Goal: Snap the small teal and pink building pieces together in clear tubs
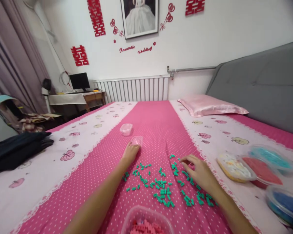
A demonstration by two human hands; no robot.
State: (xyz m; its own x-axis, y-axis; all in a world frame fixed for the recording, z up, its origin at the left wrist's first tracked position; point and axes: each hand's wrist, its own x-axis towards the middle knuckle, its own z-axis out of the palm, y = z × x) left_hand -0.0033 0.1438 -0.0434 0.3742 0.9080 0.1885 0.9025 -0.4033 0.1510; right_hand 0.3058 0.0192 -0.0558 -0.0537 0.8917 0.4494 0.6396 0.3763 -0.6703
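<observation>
My left hand reaches forward over the pink bedspread, its fingers gripping the near edge of a small clear plastic box. My right hand hovers at the right side of a scatter of small green building blocks. Its thumb and index finger curve with a gap between them, and a green block lies by the index fingertip. Some blocks are partly covered by that hand and forearm. Close to me, a clear plastic tub holds pink and red pieces, cut off by the bottom edge.
Another small clear container stands beyond my left hand. At right are lidded tubs of white-and-orange, red, turquoise and blue contents. Dark folded clothing lies left; a pink pillow lies far right.
</observation>
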